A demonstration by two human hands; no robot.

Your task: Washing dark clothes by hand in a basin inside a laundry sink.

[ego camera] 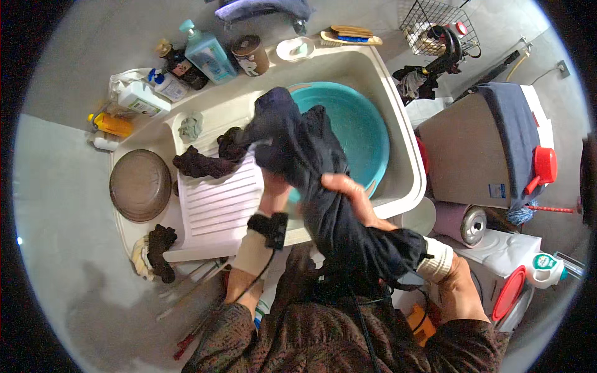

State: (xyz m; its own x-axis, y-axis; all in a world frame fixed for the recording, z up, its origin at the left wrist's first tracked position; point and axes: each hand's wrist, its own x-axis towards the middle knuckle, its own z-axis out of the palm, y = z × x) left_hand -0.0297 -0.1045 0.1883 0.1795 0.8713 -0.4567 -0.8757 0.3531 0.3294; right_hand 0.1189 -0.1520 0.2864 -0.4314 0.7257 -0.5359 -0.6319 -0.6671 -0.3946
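A black cloth garment [298, 154] is bunched between my hands above a white laundry sink [396, 205]. My right hand [352, 193] grips it with the thumb on top, and part of the cloth drapes back over that wrist. My left hand [276, 189] is on the garment's near left side; its fingers are blurred and mostly hidden behind the cloth, so its hold is unclear. Beneath lies a teal plastic basin [368, 126], partly covered from sight. To the left, a dark wet-looking cloth [205, 163] rests across the ridged washboard [224, 200].
An upturned brown basin [140, 186] sits on the left ledge near a draped dark cloth [161, 252]. Pump bottles [212, 56], a brown cup [251, 53] and scrub brushes [352, 36] line the back rim. A cloth-covered washing machine [461, 144] stands to the right.
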